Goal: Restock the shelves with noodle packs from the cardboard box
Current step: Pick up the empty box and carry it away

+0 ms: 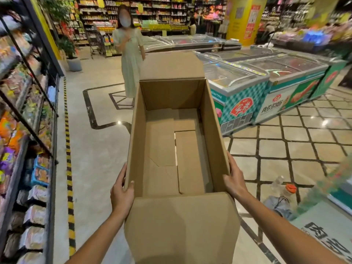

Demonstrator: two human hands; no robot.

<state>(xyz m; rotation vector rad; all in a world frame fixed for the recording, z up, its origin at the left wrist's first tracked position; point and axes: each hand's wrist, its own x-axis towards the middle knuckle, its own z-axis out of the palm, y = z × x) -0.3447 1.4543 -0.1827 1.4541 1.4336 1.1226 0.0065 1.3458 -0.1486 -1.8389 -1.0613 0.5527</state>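
I hold an open brown cardboard box (211, 119) in front of me, above the floor. Nothing lies inside it; only its folded bottom flaps show. My left hand (122, 191) grips the left wall near the close end, thumb hooked over the rim and fingers outside. My right hand (235, 180) grips the right wall the same way, thumb over the rim. The shelves (28, 130) run along the left, filled with coloured packs; several noodle packs (35, 214) sit on the lower levels.
A person in a pale dress (130, 54) stands in the aisle just beyond the box. Chest freezers (247, 88) line the right side. A bag and a bottle (282, 197) lie on the floor at right. A yellow-black strip (68, 168) edges the shelf base.
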